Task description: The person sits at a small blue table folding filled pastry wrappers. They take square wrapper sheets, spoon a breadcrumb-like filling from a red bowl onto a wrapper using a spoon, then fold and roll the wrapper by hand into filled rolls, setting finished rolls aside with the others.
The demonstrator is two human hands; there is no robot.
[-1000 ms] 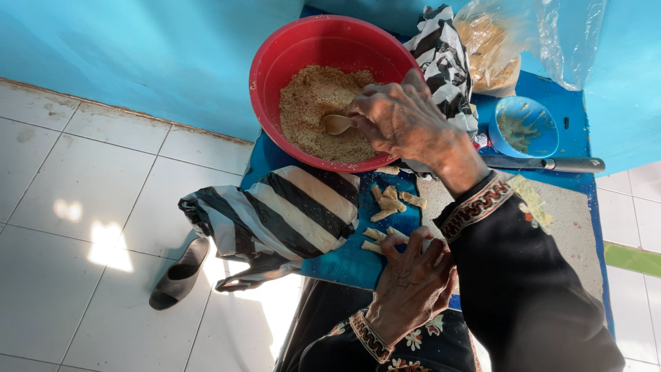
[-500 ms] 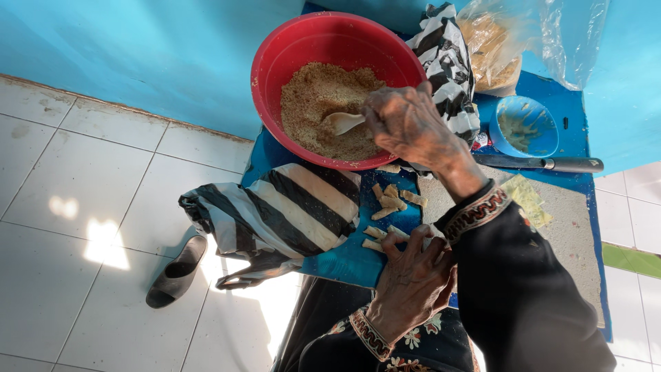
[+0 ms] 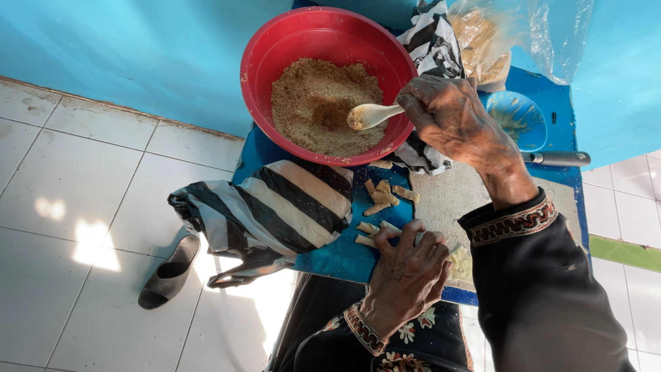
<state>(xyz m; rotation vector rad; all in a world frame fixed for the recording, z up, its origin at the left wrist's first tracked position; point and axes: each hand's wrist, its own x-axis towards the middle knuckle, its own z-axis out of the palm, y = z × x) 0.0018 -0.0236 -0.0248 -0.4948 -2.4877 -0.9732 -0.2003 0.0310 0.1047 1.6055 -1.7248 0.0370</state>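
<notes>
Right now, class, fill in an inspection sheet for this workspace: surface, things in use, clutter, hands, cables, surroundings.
Surface: blue table, partly covered by a striped cloth.
Things in use: red bowl of brown crumbs; pale spoon, loaded; small rolled pieces.
Clutter: clear bag, small blue bowl, dark handle.
Hands: right hand holds the spoon over the bowl; left hand rests by the pieces.
Cables: nothing seen.
Surroundings: white tiled floor, black shoe, blue wall.
</notes>
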